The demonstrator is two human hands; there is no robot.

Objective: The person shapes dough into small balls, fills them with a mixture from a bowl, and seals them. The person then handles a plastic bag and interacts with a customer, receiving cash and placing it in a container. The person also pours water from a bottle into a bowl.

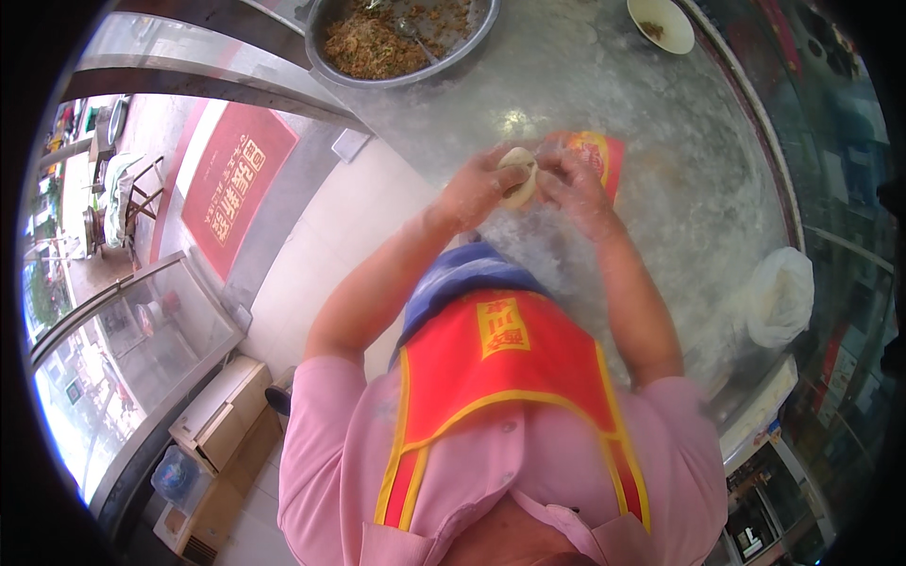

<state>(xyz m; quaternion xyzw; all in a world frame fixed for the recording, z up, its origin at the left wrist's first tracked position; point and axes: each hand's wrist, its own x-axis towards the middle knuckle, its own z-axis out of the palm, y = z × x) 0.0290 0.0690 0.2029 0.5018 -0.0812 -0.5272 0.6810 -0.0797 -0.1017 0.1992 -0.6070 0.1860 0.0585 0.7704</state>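
Between my two hands, above the metal work surface (679, 141), is a round of pale dough (518, 159) folded partly over, like a filled wrapper. My left hand (471, 189) holds it from the left, with the thumb pressed at its middle. The fingers of my right hand (577, 189) pinch its right edge. Any filling inside is hard to make out. Behind my right hand lies a red and yellow printed packet or card (614, 166), partly covered by the hand. Flour whitens the surface around both hands.
A large metal basin (453, 67) of minced filling with a spoon (417, 39) stands at the far edge. A cream bowl (662, 28) holds a little filling at far right. To the right sits a white plastic bag (781, 297). Glass panes (163, 339) and a doorway with a red mat (237, 187) lie left.
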